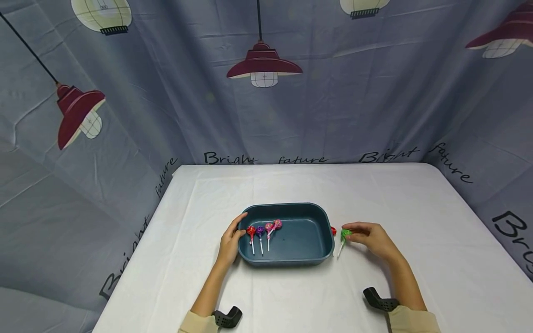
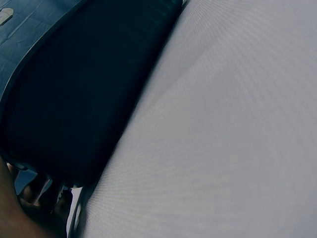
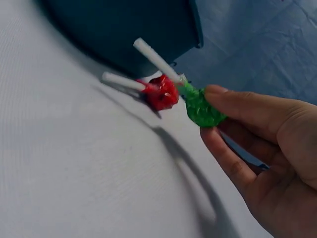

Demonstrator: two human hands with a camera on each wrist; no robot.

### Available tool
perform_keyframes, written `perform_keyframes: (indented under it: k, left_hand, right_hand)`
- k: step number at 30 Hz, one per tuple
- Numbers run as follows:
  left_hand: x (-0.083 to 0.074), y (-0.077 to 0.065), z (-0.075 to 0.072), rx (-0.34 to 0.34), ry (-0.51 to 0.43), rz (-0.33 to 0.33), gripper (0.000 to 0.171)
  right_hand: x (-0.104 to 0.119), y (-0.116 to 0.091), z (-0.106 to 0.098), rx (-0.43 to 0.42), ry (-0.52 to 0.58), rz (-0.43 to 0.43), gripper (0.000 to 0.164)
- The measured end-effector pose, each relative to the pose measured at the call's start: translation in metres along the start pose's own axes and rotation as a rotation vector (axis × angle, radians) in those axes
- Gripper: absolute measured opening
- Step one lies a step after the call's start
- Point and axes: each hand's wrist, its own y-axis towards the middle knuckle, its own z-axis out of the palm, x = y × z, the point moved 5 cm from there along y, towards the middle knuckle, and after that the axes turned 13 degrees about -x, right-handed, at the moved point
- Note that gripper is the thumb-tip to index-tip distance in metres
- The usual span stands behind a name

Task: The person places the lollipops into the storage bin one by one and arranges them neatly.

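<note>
At the left end of a dark teal tray (image 1: 291, 263), my left hand (image 1: 229, 243) holds the rim and end wall. In the left wrist view, fingers (image 2: 34, 191) show against the tray's end. My right hand (image 1: 372, 238) pinches a green-wrapped lollipop (image 3: 203, 109) by its candy head between thumb and fingertips, white stick pointing away from the palm. Just beyond it, a red lollipop (image 3: 162, 93) lies on the white cloth beside the tray's right end. Inside the tray's left half are a red lollipop (image 1: 251, 230), a purple lollipop (image 1: 260, 230) and pink lollipops (image 1: 269, 226).
A white cloth covers the table (image 1: 291, 300). Behind and at the sides hangs a grey-blue curtain (image 1: 333, 106) printed with lamps and lettering. A black wrist device (image 1: 228, 317) sits on the left wrist, another black wrist device (image 1: 380, 299) on the right.
</note>
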Motion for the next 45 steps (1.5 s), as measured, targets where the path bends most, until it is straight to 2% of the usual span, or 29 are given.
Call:
perform_keyframes:
  k: [3,5,10,13,23,28,34,41,45]
  left_hand:
    - [0.0,0.0,0.0,0.007,-0.008,-0.041,0.046]
    - [-0.009,-0.001,0.0,0.016,-0.014,-0.066,0.046]
    - [-0.033,-0.005,-0.001,0.03,0.0,-0.091,0.046]
    - [-0.034,-0.006,-0.001,0.029,0.006,-0.084,0.045]
    - [-0.033,-0.006,-0.001,0.04,-0.019,-0.074,0.046]
    - [-0.032,-0.006,-0.001,0.044,-0.025,-0.07,0.046]
    - [-0.03,-0.005,-0.001,0.041,-0.022,-0.071,0.046]
    - [-0.002,0.001,0.0,0.021,-0.03,-0.068,0.047]
    - [0.003,0.001,0.0,0.011,-0.009,-0.056,0.048]
  right_hand:
    - [0.009,-0.001,-0.001,0.0,0.036,-0.013,0.038]
    - [0.017,-0.001,-0.002,0.003,0.06,-0.028,0.038]
    - [0.038,-0.002,-0.003,0.015,0.116,-0.044,0.038]
    - [0.049,-0.002,-0.002,0.029,0.153,-0.048,0.038]
    - [0.084,0.01,0.018,0.067,0.236,-0.107,0.035]
    - [0.096,0.021,0.033,0.085,0.21,-0.133,0.034]
    - [0.104,0.034,0.056,0.106,0.151,-0.116,0.033]
    - [0.106,0.049,0.085,0.139,0.133,-0.112,0.028]
    - [0.102,0.054,0.1,0.156,0.123,-0.134,0.026]
